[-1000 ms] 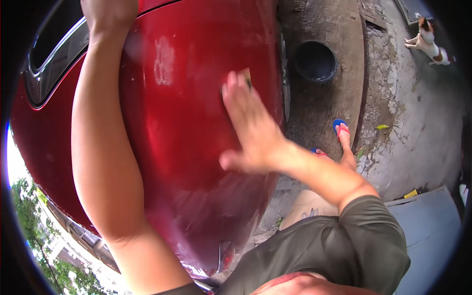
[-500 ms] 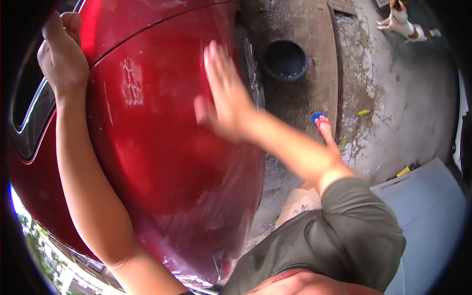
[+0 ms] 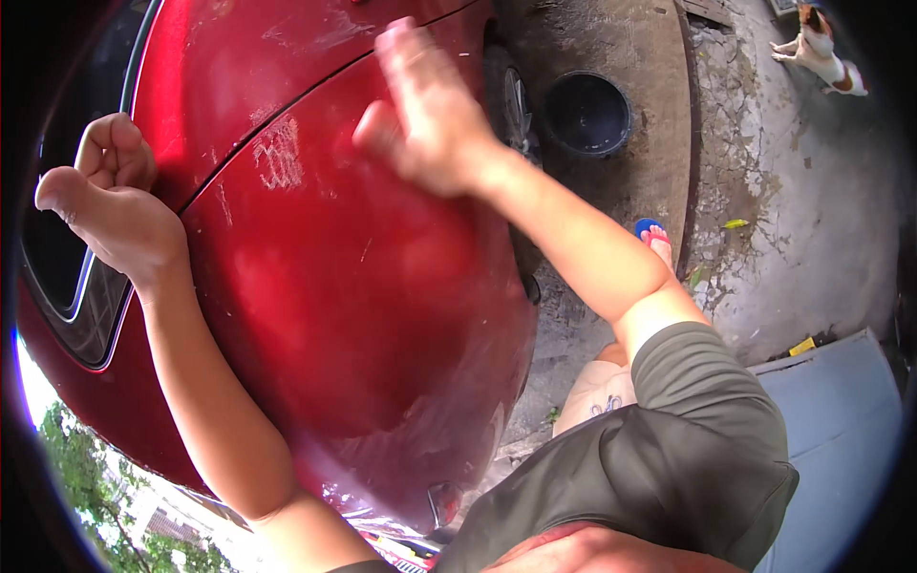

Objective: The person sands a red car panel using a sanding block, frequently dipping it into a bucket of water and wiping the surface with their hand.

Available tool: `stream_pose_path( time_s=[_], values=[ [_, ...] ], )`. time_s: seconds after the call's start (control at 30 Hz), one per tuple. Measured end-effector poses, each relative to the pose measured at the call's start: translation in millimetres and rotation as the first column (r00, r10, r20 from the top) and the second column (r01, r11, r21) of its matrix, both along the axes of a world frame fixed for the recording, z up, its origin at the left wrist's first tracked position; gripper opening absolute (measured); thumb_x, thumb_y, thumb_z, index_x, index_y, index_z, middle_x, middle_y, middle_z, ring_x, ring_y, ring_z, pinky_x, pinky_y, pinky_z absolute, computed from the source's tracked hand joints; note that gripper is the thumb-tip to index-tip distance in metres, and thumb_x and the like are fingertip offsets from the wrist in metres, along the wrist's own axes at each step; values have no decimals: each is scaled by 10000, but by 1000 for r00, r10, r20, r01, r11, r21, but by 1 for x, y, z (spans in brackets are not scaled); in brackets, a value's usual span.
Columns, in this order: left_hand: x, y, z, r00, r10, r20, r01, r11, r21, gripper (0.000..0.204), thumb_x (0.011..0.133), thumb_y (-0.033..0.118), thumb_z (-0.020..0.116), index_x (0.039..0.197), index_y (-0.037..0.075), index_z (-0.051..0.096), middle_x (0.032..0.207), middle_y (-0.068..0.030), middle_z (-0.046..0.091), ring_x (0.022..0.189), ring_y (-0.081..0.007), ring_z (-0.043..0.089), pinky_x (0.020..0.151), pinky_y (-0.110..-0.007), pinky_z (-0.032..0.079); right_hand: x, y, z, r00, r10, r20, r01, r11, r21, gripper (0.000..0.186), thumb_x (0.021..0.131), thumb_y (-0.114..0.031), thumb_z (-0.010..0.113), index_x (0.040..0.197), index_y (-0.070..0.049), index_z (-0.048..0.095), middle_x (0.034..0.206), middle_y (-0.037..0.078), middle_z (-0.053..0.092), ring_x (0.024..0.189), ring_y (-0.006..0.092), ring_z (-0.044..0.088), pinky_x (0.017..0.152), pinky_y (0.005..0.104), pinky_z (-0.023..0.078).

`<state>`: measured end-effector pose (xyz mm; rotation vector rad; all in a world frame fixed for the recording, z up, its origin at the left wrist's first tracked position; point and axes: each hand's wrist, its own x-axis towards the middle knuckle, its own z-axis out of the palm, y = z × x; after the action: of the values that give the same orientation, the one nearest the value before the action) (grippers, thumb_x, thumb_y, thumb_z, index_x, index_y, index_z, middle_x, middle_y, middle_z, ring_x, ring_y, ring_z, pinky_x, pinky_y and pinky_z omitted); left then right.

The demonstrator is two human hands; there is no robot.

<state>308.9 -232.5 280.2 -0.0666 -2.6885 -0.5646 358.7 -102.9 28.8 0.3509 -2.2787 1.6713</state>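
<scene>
A glossy red car panel [image 3: 325, 315] fills the left half of the view, with a pale scuffed patch [image 3: 279, 153] just below a dark panel seam. My right hand [image 3: 430, 110] is over the panel near that seam, to the right of the scuffs. Its fingers are stretched out and a little blurred, and no tool shows in it. I cannot tell whether the palm presses on the paint. My left hand [image 3: 119, 201] is beside the dark side window [image 3: 72, 229], with loosely curled fingers, the thumb apart and nothing visible in it.
A round dark tub [image 3: 587, 113] stands on the ground beside the car's wheel [image 3: 516, 105]. My foot in a blue flip-flop [image 3: 653, 232] is on the ground below it. A brown and white dog [image 3: 823, 53] is at the far right. A grey-blue panel [image 3: 831, 411] lies at lower right.
My right hand has moved farther up the panel, toward the seam. The left hand has turned, bringing its thumb and curled fingers into fuller view. The whole view has shifted slightly.
</scene>
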Motion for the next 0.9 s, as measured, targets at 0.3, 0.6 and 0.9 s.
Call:
stream_pose_path(
  time_s=[0.3,0.6,0.9],
  values=[
    [0,-4,-9,999,50,16,-51,998,42,1117,756,1020,39,779,31,556,643,31,388,574,-76,278,545,-245,181,-26,8,-33,910,-129,393,195,972,-133,1131,951,-796,361,1521,176,270,1608,391,233,1541,442,233,1271,498,180],
    [-7,-2,-21,996,64,-58,-63,998,19,1142,742,1031,43,771,5,543,609,17,359,554,-78,292,533,-235,197,-43,11,-51,895,-168,413,226,969,-98,1179,938,-825,284,1490,217,273,1552,426,309,1480,515,318,1246,555,217],
    [-11,-5,-33,1000,6,-1,-6,998,66,1055,847,948,135,839,-16,566,680,-6,426,600,-112,348,576,-255,235,7,1,-35,977,27,210,-8,996,-91,1235,851,-873,433,1547,134,266,1624,374,211,1545,505,147,1271,553,118]
  ],
)
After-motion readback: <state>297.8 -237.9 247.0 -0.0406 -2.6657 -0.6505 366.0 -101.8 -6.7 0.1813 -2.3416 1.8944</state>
